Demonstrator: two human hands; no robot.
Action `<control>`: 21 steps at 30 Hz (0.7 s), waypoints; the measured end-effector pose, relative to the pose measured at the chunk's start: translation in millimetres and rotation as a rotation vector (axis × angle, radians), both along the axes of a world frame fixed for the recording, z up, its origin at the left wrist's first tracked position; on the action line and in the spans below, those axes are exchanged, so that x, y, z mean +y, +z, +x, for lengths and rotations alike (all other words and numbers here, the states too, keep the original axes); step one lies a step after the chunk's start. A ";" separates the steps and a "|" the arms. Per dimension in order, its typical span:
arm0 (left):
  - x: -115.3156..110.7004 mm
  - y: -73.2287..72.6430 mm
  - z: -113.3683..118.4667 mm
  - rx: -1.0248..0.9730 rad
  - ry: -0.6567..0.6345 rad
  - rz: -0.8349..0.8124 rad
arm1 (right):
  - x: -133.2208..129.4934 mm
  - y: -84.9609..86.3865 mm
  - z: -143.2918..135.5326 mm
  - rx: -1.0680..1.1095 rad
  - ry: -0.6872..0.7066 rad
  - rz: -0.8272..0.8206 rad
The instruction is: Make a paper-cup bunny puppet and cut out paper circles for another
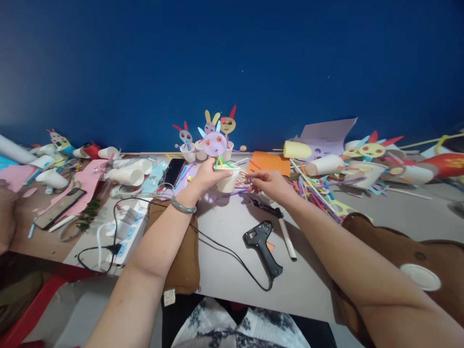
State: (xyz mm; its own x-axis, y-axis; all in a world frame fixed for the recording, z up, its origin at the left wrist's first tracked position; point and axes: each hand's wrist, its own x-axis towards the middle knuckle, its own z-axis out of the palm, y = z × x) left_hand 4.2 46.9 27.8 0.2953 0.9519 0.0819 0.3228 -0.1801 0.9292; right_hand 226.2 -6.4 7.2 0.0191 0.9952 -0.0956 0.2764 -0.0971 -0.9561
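My left hand (210,175) is wrapped round a white paper cup (228,181). Green and yellow pipe cleaners (220,162) rise from the cup to a round purple paper bunny face (215,145) with orange eyes and pale blue ears. Just right of the cup, my right hand (270,185) has thumb and fingers pinched together; what lies between them is too small to make out. Behind the cup stand similar cup figures, one with a grey face (186,137) and one with a tan face (228,125). Nearer me a black hot glue gun (263,249) lies on the table.
A black cord runs from the glue gun to a white power strip (132,237). Beside it lies a brown pouch (184,256). Pipe cleaners (319,193) and orange paper (270,163) are on the right, near a brown plush item (398,251). Another person's arm (5,217) shows at far left.
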 end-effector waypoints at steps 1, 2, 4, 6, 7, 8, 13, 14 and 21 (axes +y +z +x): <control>2.0 -1.7 -1.4 0.039 0.003 0.004 | -0.1 0.1 2.7 -0.120 0.059 -0.022; 3.7 -3.2 -2.6 0.066 -0.009 0.008 | -0.5 0.2 4.6 -0.209 0.111 -0.041; 5.9 -5.6 -4.6 0.099 -0.051 0.030 | -1.7 0.7 6.0 -0.302 0.183 -0.062; 6.6 -7.2 -5.7 0.151 -0.079 0.056 | -3.6 1.8 4.9 -0.359 0.231 -0.066; 6.6 -8.0 -5.9 0.188 -0.086 0.066 | -4.6 2.6 3.9 -0.394 0.258 -0.065; 6.6 -8.8 -6.0 0.230 -0.094 0.074 | -5.7 3.7 2.8 -0.434 0.293 -0.066; 5.2 -12.3 -4.8 0.492 -0.164 0.106 | -10.3 12.4 -0.7 -0.650 0.470 -0.039; 3.6 -11.0 -4.5 0.565 -0.177 0.114 | -11.4 15.0 -0.9 -0.691 0.489 -0.027; -51.8 39.2 5.7 1.031 0.082 0.414 | -20.3 35.8 3.7 -0.776 0.417 0.033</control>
